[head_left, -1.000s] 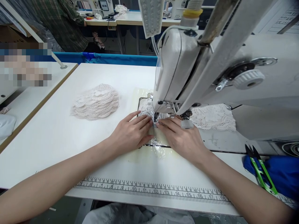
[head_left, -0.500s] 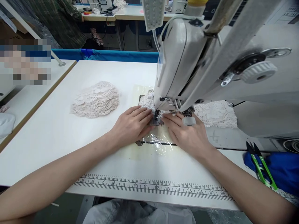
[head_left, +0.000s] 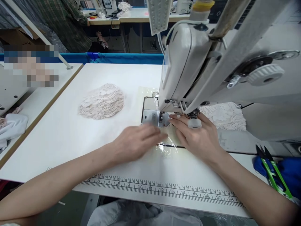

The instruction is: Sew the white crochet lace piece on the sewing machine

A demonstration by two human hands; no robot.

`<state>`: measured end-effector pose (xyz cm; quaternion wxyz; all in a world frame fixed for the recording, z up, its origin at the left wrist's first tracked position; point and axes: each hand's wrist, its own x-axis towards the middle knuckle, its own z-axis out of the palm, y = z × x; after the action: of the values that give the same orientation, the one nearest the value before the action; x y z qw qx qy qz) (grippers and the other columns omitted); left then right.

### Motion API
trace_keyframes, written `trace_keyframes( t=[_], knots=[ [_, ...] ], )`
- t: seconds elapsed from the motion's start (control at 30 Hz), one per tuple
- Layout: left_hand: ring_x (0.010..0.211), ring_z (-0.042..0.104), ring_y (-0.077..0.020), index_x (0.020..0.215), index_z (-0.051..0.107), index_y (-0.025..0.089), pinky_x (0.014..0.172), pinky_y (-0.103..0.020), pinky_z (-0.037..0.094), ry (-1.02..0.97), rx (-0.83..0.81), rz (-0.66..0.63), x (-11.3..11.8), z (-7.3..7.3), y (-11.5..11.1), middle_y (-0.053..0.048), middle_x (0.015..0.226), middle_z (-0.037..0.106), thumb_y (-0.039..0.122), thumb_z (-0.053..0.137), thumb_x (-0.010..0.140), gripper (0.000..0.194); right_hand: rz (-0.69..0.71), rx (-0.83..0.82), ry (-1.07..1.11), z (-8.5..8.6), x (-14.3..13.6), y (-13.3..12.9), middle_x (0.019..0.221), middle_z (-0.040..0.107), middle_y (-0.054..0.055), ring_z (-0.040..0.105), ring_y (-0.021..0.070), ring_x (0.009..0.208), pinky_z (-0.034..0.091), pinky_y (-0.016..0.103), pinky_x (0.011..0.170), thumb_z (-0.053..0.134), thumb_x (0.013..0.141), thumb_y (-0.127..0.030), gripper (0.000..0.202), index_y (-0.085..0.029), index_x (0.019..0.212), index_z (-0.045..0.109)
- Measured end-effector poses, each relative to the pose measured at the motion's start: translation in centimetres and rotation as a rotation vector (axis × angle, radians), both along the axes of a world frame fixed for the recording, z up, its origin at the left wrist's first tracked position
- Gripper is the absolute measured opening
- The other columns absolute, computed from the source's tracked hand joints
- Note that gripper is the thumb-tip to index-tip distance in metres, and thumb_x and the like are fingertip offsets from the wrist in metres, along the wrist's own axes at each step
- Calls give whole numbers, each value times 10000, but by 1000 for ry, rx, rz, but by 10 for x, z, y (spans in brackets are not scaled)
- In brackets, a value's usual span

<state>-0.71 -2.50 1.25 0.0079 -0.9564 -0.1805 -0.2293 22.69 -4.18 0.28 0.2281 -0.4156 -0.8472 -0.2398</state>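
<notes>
Beside the presser foot (head_left: 162,116) of a white sewing machine (head_left: 180,59), my right hand (head_left: 199,133) lies with fingers stretched out flat at the right edge of the metal needle plate (head_left: 150,116). The machine head and a knob cover part of these fingers. My left hand (head_left: 138,141) is over the table just in front of the plate, smeared by motion, so whether it pinches anything cannot be told. No lace shows on the plate. On the left lies a stack of pale lace pieces (head_left: 102,102); more lace (head_left: 225,116) lies behind my right hand.
A printed ruler (head_left: 162,187) runs along the front edge of the white table (head_left: 103,70). Green-handled thread snips (head_left: 274,172) rest on blue cloth (head_left: 293,175) at the right. Beyond a blue cloth trough (head_left: 127,58), a person in a checked garment (head_left: 63,25) is by another table.
My left hand has drawn back from the presser foot toward me. The white lace that was at the foot is out of sight. My right hand stays by the foot.
</notes>
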Motion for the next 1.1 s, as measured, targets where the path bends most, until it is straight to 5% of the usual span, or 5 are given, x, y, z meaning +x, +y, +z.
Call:
trace_keyframes(
  t=[0.17, 0.3, 0.47, 0.6, 1.1],
  knots=[
    [801, 575, -217, 946, 611, 163, 647, -330, 433, 259, -209, 376, -18, 14, 23, -64, 917, 632, 536, 584, 841, 388, 14, -104, 40, -3, -1, -3, 885, 740, 42, 658, 198, 807, 488, 353, 774, 501, 855, -65, 279, -178, 1017, 698],
    [724, 542, -170, 768, 574, 183, 642, -299, 383, 299, -416, 259, -22, 20, 27, -12, 761, 599, 484, 579, 869, 318, 25, -239, 215, -2, -9, -8, 874, 736, 33, 643, 179, 695, 479, 323, 624, 486, 887, -125, 258, -191, 1017, 699],
    [540, 454, -79, 795, 499, 189, 504, -211, 343, -180, -753, 269, -3, 13, 11, 47, 670, 542, 340, 515, 941, 210, 99, -975, 689, 9, -26, -18, 612, 627, -44, 501, 104, 429, 415, 240, 421, 660, 850, -401, 367, -217, 1162, 598],
    [501, 379, -62, 781, 480, 189, 463, -192, 300, -338, -824, 317, 8, 9, 2, 62, 628, 491, 329, 540, 927, 211, 174, -1392, 1050, 12, -36, -21, 748, 642, -32, 503, 81, 430, 423, 221, 405, 681, 809, -293, 466, -199, 1207, 458],
    [688, 563, -112, 816, 543, 190, 604, -211, 426, -302, -932, 312, 8, 13, 0, 36, 762, 599, 358, 697, 797, 228, 80, -1180, 1157, 5, -34, -17, 817, 638, 12, 603, 124, 624, 520, 267, 580, 691, 771, -277, 295, -188, 1030, 583]
  ],
)
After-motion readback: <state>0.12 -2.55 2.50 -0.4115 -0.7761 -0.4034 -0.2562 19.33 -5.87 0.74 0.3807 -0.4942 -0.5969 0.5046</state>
